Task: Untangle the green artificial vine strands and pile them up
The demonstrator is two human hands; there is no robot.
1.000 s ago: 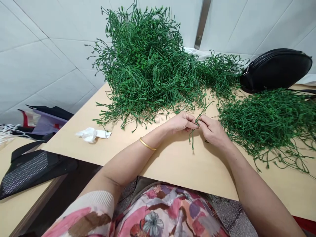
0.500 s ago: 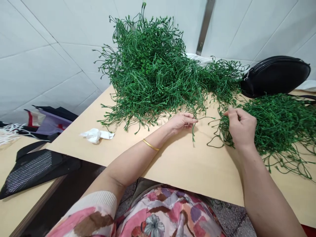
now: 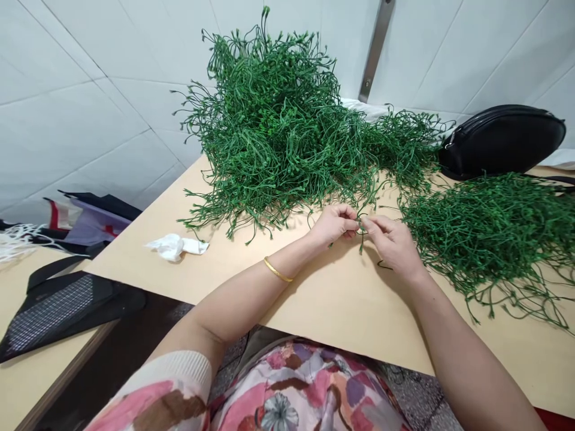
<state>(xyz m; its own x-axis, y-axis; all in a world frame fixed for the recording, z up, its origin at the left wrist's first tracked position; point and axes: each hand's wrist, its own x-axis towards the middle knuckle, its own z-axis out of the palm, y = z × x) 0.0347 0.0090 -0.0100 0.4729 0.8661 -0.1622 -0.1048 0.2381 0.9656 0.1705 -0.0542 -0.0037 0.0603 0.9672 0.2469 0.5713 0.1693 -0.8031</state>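
Note:
My left hand (image 3: 338, 224), with a gold bangle on its wrist, pinches a thin green cord (image 3: 362, 244) between thumb and fingertips. Right beside it, my right hand (image 3: 392, 242) is closed at the fingertips on the same cord, whose short ends stick out between the hands. The fingers hide the exact crossing of the strands. Behind both hands rises a tall heap of loose green cords (image 3: 278, 126) with small knobby ends. A second, lower pile of green cords (image 3: 489, 233) lies to the right of my right hand.
Both piles lie on a pale wooden table (image 3: 314, 305) against a tiled wall. A black bag (image 3: 503, 140) stands at the back right, and crumpled white tissue (image 3: 173, 246) lies at left. Another table at far left bears a black mesh-patterned item (image 3: 54, 308) and white cords (image 3: 20, 239).
My right hand has moved left from the right-hand pile to meet my left hand, and its fingertips now close on the cord. The left hand stays nearly in place.

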